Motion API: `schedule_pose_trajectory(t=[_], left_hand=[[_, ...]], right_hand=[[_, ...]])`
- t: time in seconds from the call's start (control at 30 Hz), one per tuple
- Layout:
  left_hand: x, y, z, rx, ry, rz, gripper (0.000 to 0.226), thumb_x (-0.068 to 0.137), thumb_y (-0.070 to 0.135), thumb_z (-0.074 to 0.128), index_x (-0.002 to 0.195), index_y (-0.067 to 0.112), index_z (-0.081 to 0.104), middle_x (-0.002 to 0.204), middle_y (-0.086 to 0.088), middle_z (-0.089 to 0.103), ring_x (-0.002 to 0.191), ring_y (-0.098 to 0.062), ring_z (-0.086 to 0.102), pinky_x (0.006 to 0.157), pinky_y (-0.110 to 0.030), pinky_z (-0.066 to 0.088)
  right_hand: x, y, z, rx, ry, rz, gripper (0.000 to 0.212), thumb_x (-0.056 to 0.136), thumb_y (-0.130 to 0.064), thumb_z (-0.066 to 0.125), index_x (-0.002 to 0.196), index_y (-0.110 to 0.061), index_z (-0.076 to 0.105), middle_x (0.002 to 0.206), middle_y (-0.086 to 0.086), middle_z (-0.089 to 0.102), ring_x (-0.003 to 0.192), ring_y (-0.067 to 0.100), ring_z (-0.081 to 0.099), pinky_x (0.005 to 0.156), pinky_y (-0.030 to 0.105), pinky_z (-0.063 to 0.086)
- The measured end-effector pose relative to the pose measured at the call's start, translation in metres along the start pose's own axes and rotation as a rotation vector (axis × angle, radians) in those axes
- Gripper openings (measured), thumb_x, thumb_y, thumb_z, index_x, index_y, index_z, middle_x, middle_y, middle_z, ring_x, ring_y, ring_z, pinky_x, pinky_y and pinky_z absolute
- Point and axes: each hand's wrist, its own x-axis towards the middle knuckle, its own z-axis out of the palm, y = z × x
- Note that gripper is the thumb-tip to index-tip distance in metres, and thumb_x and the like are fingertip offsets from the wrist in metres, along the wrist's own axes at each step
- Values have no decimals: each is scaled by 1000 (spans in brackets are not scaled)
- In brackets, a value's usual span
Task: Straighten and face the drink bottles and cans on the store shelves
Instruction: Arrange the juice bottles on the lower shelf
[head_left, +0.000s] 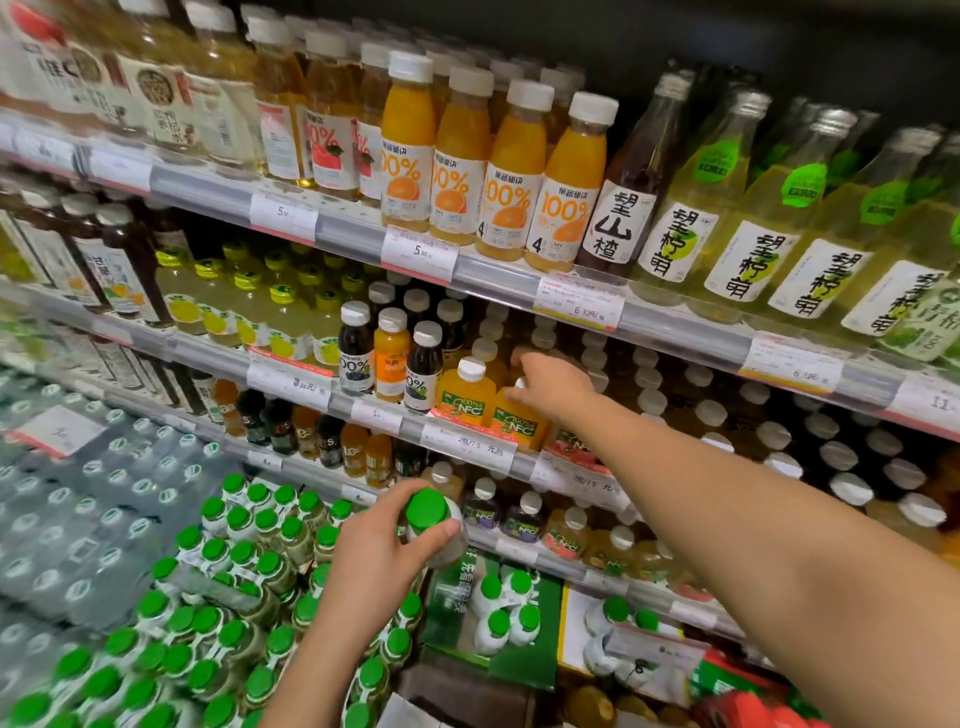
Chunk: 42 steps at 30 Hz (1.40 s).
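Bottles of orange NFC juice stand at the front edge of the middle shelf, and the right hand (553, 387) reaches to the one on the right (517, 415), its fingers curled over the white cap and pinching it, so the cap is almost hidden. Just left of it stands a second orange NFC bottle (466, 393), untouched, with two dark juice bottles (356, 349) further left. Nearer and lower, the left hand (387, 545) grips a green-capped bottle (434, 525), fingers wrapped round its neck and thumb pressed just under the cap. Below that hand a mass of green-capped bottles (218, 613) fills the near left. Above, taller orange juice bottles (511, 171) line the upper shelf.
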Motion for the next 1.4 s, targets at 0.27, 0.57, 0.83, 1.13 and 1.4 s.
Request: schedule_pose_trajectory(t=[0.27, 0.57, 0.83, 1.13, 1.4], left_hand=[[0, -10, -1, -4, 3, -33, 28, 84, 44, 77, 107, 40, 61, 79, 23, 68, 65, -2, 64, 53, -12, 42], [6, -18, -1, 4, -19, -67, 32, 85, 47, 76, 112, 37, 61, 84, 30, 66, 63, -9, 63, 54, -16, 44], [2, -26, 6, -16, -15, -45, 32, 82, 53, 75, 110, 47, 59, 85, 20, 70, 63, -11, 66, 63, -32, 55], [2, -18, 11, -47, -29, -22, 27, 83, 51, 75, 105, 49, 59, 82, 16, 70, 60, -14, 63, 59, -31, 54], [10, -20, 25, -34, -71, -15, 41, 75, 67, 65, 108, 42, 60, 87, 22, 68, 67, -10, 65, 65, -33, 54]], right_hand=[[21, -8, -18, -52, -238, -116, 23, 86, -17, 77, 105, -15, 65, 102, 0, 58, 87, 18, 60, 65, 30, 46], [39, -25, -5, 5, -88, -122, 42, 93, -45, 68, 122, -15, 58, 115, 6, 63, 100, 24, 61, 80, 36, 52], [42, -41, 3, -4, -37, -210, 40, 92, -37, 72, 124, -16, 61, 107, 5, 63, 101, 28, 60, 77, 35, 47], [28, -27, -13, 103, -85, -195, 41, 104, -38, 53, 135, -12, 56, 118, 5, 61, 102, 23, 58, 75, 29, 47], [-26, 69, -26, -50, 11, -37, 32, 98, -45, 54, 121, -24, 61, 105, 1, 66, 99, 23, 60, 79, 35, 50]])
